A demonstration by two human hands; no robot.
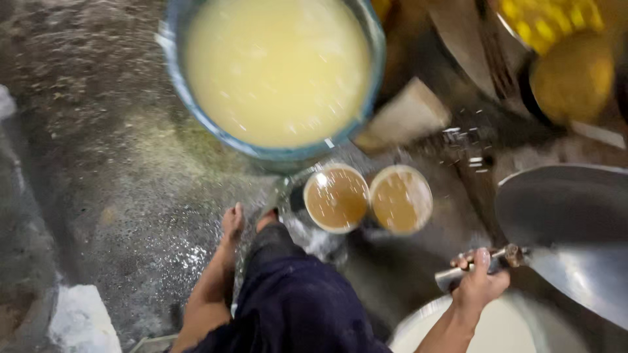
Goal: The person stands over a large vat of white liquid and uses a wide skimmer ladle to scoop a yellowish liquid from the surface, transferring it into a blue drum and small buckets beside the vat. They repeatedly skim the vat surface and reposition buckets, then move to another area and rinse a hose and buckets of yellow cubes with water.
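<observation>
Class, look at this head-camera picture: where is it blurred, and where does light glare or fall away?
Head view: motion blur smears the whole frame, worst on the yellow items at top right; glare spots the two brown cups and the wet floor; the metal pan by the right hand shows a soft sheen; the left and bottom edges fall dark.

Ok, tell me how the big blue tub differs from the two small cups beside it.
The tub is far wider than either cup. The tub has a blue rim; the cups have pale rims. The tub holds pale, creamy yellow liquid; the cups hold darker, brownish amber liquid. The tub is cut off by the top of the frame; both cups show whole. All three are round, open and filled nearly to the rim, standing on the wet floor.
</observation>
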